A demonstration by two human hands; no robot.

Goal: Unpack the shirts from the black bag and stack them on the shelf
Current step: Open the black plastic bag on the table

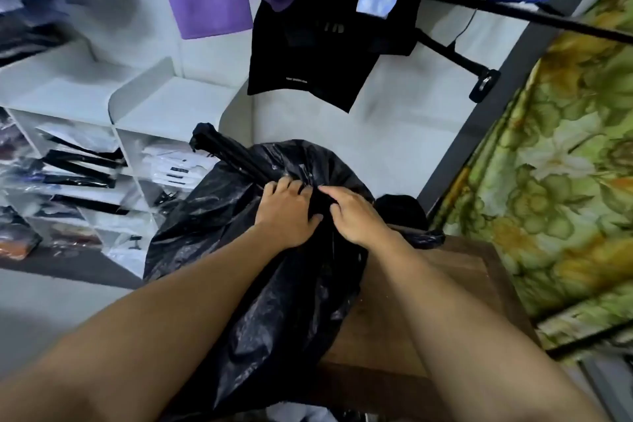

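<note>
The black bag point(270, 301), full and closed, sits beneath both my hands, its bulk slumping over the near-left edge of the wooden surface point(428, 284) that lies under my right wrist. That overhang is the main risk as I judge it: a hard tug at the top could drag the whole load off the edge and onto the floor to the left of my left forearm. The plastic looks thin and glossy, so pulling it apart instead of working the closure loose could split it and spill whatever is inside. The white shelf point(164, 103) stands beyond and to the left of my left hand, its top bare where I can see it, with packaged shirts point(171, 164) in the cubbies below. My left hand point(289, 212) has its fingers curled into the gathered plastic at the bag's mouth, and my right hand point(352, 216), just beside it, pinches a fold of the same plastic. A twisted tail of the bag point(226, 156) sticks out past my left hand's fingers. No shirt from the bag is visible; the contents are wholly hidden. The closure itself is covered by my fingers, so I cannot tell whether it is a knot or a twist, and the bag's lower end is cut off by the frame.
</note>
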